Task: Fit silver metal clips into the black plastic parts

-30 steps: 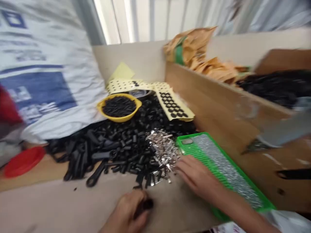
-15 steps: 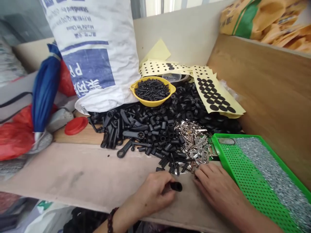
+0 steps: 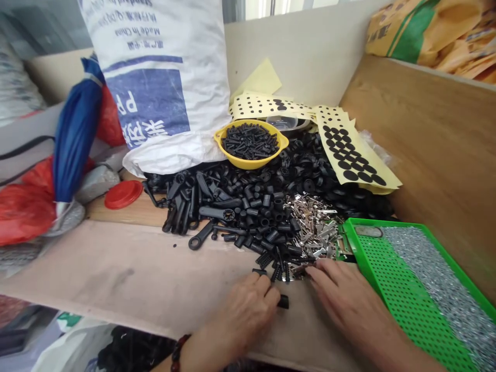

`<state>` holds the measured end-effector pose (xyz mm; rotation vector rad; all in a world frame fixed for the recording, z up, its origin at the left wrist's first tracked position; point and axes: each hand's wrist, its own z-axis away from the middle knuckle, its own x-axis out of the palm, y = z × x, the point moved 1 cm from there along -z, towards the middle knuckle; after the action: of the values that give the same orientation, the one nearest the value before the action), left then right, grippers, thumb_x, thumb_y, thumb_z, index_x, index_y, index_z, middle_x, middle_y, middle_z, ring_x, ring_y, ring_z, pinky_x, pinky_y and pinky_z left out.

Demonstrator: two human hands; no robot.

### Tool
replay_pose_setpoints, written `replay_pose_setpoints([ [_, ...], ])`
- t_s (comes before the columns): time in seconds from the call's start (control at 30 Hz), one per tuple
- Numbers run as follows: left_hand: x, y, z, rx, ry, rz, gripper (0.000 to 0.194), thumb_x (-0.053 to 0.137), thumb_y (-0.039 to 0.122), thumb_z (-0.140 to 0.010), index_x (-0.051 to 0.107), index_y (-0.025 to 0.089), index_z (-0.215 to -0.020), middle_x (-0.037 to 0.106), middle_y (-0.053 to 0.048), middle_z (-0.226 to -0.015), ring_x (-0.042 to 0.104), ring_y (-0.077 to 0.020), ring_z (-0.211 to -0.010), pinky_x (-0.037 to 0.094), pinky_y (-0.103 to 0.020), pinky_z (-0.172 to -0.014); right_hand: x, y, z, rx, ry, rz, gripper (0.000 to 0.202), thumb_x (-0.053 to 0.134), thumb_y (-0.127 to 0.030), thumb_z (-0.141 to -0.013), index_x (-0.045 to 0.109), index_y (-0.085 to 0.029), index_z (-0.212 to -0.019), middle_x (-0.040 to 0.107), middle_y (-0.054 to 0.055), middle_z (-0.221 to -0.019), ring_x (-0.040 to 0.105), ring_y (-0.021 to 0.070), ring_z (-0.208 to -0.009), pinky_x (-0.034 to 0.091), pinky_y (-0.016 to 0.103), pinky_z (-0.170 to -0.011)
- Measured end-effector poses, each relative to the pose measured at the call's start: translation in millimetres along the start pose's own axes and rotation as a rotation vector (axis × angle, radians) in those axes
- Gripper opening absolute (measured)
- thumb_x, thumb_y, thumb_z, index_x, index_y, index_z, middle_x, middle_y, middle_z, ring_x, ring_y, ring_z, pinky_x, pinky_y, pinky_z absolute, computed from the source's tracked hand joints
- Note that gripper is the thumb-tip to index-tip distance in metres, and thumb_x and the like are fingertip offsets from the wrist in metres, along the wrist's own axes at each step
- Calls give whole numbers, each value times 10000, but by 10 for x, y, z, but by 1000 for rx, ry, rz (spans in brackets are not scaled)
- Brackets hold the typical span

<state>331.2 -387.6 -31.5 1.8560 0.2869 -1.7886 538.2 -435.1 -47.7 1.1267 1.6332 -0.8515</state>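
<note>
A brown wooden board (image 3: 422,119) rises beyond the green perforated plastic tray (image 3: 391,281) on the pinkish-brown surface (image 3: 155,268), with small shiny metal pieces (image 3: 314,227) heaped just left of the tray. Left of the tray, the left hand (image 3: 250,302), knuckles up, curls around a short black plastic cylinder (image 3: 284,301); the right hand (image 3: 344,289), nearer the tray, reaches palm down to the pieces, its grip impossible to tell.

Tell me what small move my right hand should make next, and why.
Probably pinch one piece from the metal pile with your right hand: its fingertips are at the pile's near edge, while your left hand holds a black part.
</note>
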Motion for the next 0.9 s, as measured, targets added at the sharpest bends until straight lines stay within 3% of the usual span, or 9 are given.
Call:
replay_pose_setpoints([
  [0.2, 40, -44, 5, -11, 24, 157, 59, 509, 122, -862, 552, 160, -847, 584, -40, -845, 536, -200, -781, 431, -291, -654, 62, -84, -113, 25, -45, 12, 263, 380, -15, -798, 567, -194, -751, 589, 105, -802, 504, 252, -695, 416, 370, -608],
  [0.43, -198, -104, -12, -177, 144, 821, 163, 530, 121, -850, 627, 168, -972, 666, -27, -908, 592, -157, -843, 447, -247, -770, -200, -151, -160, 188, -63, -829, 176, 409, -220, -906, 578, -235, -952, 650, 50, -844, 627, 187, -772, 524, 287, -649],
  [0.53, -220, -88, -20, -225, 148, 939, 164, 557, 111, -819, 655, 168, -939, 670, -14, -851, 581, -144, -776, 427, -223, -700, -250, -158, -198, 328, -39, -1064, 171, 486, -296, -882, 601, -238, -994, 670, 46, -837, 654, 189, -765, 542, 275, -646],
  [0.63, -180, -66, -34, -255, 160, 1008, 154, 572, 155, -817, 670, 165, -936, 660, -9, -806, 555, -133, -717, 404, -213, -645, -234, -152, -202, 497, -15, -1268, 142, 546, -358, -867, 617, -243, -910, 668, 38, -805, 651, 183, -742, 545, 266, -640],
  [0.8, -95, -36, -63, -305, 145, 1133, 179, 581, 245, -810, 664, 160, -943, 604, 9, -723, 495, -117, -643, 352, -198, -558, -160, -227, -174, 594, 109, -1367, 173, 562, -395, -856, 639, -240, -858, 677, 56, -838, 653, 206, -789, 555, 302, -672],
  [0.9, -71, -12, -73, -298, 133, 1082, 144, 583, 226, -789, 649, 162, -899, 588, 16, -697, 493, -119, -634, 348, -203, -556, -128, -270, -168, 513, 170, -1299, 115, 538, -329, -880, 618, -247, -870, 661, 44, -864, 642, 198, -841, 546, 289, -715],
])
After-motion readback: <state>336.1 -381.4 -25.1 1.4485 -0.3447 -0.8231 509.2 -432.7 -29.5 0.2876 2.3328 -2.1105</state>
